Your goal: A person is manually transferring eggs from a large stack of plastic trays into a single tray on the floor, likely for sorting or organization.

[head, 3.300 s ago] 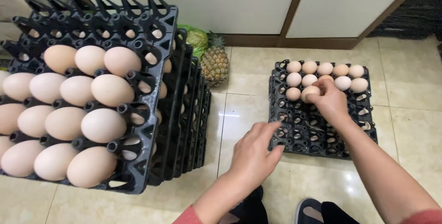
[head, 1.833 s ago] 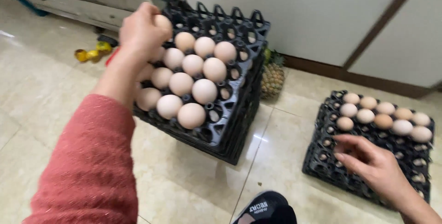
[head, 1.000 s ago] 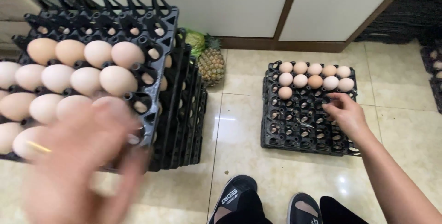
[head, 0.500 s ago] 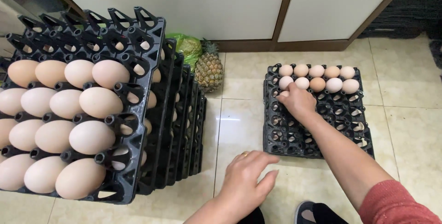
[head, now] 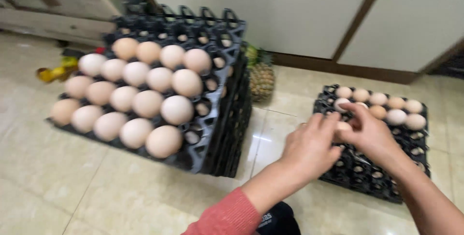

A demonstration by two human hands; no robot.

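Eggshell, thin and brittle: my right hand (head: 369, 133) seemingly pinches an egg (head: 344, 126) at three o'clock, left hand (head: 309, 149) loosely open beside it

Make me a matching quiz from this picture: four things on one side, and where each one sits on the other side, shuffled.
Things:
1. pineapple
2. stack of trays
3. low tray
4. shoe

Places:
A. on the floor at right, under both hands
B. bottom edge of the view, below the left hand
C. by the wall, behind the stack
D. at left, top layer holding many eggs

Pairs: 1-C, 2-D, 3-A, 4-B. The right hand is over the low tray, with an egg showing between the two hands.
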